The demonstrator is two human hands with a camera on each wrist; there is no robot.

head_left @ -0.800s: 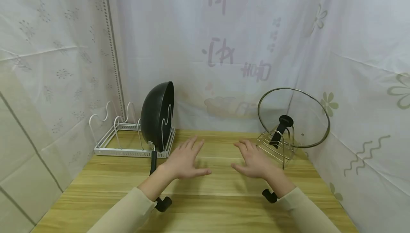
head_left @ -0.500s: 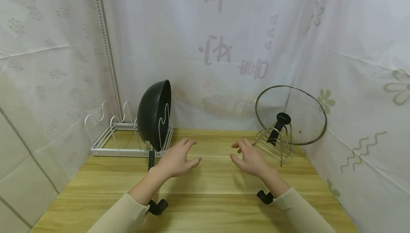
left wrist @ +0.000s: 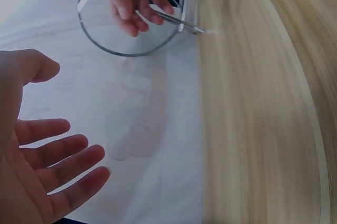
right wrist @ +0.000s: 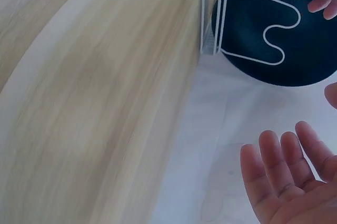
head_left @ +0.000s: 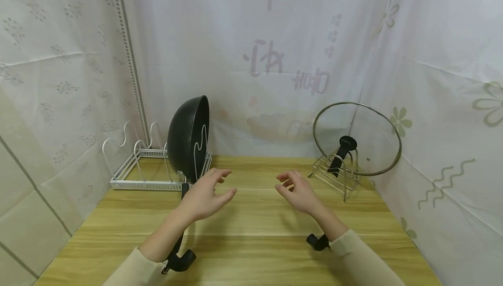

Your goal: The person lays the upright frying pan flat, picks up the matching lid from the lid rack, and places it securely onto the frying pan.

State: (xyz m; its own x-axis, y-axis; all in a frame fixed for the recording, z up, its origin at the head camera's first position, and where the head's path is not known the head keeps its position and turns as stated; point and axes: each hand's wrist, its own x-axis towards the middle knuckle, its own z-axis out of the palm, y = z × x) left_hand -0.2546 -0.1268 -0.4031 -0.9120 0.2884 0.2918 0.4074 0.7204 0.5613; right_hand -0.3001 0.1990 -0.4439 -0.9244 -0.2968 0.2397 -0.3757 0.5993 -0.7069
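1. While a pale printed curtain [head_left: 212, 32] fills 12 o'clock in the head view, a wood-grain surface [head_left: 251, 251] spreads below it towards 6 o'clock.
2. White metal dish rack [head_left: 146, 185], between 8 and 9 o'clock: it stands on the surface, with wavy wire uprights.
3. Black wok [head_left: 184, 142], at 9 o'clock: set on edge in the rack's 3-o'clock end, hollow facing 3 o'clock, its wok handle [head_left: 184, 189] pointing towards 6 and partly hidden by the left wrist.
4. Glass lid [head_left: 371, 135], at 3 o'clock: metal-rimmed, tilted in a small wire stand [head_left: 345, 181] at 4 o'clock.
5. Left hand [head_left: 206, 194], at 7 o'clock: above the surface, nearest the wok; fingers released, loosely bent, grasping nothing.
6. Right hand [head_left: 298, 193], at 5 o'clock: near the wire stand; fingers likewise released, slightly bent, with nothing in them.
7. Black lid knob [head_left: 342, 153], mounted on the glass.
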